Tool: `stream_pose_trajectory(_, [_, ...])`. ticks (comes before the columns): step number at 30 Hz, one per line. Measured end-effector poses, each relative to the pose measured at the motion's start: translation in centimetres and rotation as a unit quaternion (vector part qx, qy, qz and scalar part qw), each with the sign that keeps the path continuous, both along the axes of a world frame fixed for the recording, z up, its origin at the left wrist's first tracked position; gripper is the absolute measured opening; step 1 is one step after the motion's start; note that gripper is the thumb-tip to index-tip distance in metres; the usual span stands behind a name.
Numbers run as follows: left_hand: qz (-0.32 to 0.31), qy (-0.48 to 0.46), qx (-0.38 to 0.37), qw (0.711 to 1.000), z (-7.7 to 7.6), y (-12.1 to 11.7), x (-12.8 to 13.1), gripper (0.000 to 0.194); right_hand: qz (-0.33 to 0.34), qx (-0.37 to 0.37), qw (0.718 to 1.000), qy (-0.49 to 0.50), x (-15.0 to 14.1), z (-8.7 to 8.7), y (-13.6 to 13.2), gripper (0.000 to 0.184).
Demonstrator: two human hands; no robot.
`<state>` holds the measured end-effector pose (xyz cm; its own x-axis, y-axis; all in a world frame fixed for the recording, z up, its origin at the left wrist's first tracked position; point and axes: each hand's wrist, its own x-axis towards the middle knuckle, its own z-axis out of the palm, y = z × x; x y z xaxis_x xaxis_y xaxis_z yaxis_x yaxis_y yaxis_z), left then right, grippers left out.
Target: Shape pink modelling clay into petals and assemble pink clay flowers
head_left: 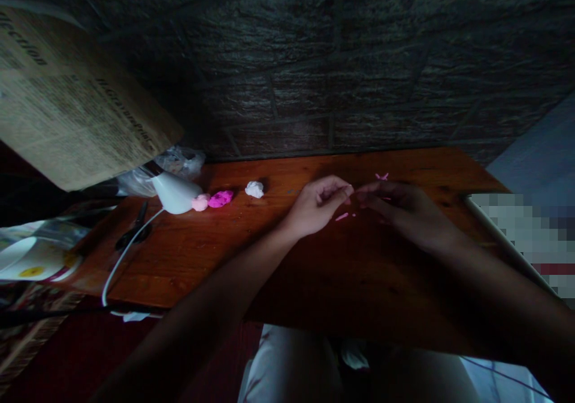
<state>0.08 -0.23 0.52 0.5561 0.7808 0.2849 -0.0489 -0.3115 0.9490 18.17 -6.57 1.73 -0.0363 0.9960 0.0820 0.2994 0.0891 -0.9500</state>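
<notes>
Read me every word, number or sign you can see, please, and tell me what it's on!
"llection": big letters on the lampshade, cut off by the picture's left edge.
"H.GravurePrint": slanted across the same lampshade, a bit blurry, so a letter may be off.
Small lines, also on the lampshade: too tiny and blurred to read.
I can't make out any numbers.

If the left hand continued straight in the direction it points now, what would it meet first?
Probably the right hand, whose fingers lie just ahead of the left hand; the dim view leaves depth unclear.
</notes>
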Motion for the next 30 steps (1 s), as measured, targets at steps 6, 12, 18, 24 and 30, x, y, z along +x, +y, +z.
stream_pose_trajectory(6, [0.009, -0.009, 0.031, 0.999, 0.01, -0.27, 0.05, 0.015, -0.016, 0.003, 1.000, 0.003, -0.03, -0.17, 0.04, 0.036])
stream_pose_trajectory(12, [-0.001, 0.015, 0.050, 0.999, 0.37, -0.52, 0.03, 0.015, -0.020, -0.013, 1.000, 0.021, -0.27, -0.03, -0.11, 0.036])
stream_pose_trajectory(18, [0.019, 0.002, 0.070, 0.997, -0.02, -0.26, -0.05, 0.013, -0.026, -0.009, 0.999, 0.019, -0.36, -0.03, -0.15, 0.041])
stream_pose_trajectory(24, [0.008, 0.016, 0.063, 0.998, -0.39, -0.24, 0.04, 0.017, -0.003, 0.001, 0.999, 0.035, -0.48, 0.14, -0.20, 0.042])
stream_pose_trajectory(30, [-0.013, 0.005, 0.077, 0.997, -0.34, -0.16, -0.09, 0.014, -0.007, -0.002, 0.999, 0.047, -0.34, 0.04, -0.08, 0.041])
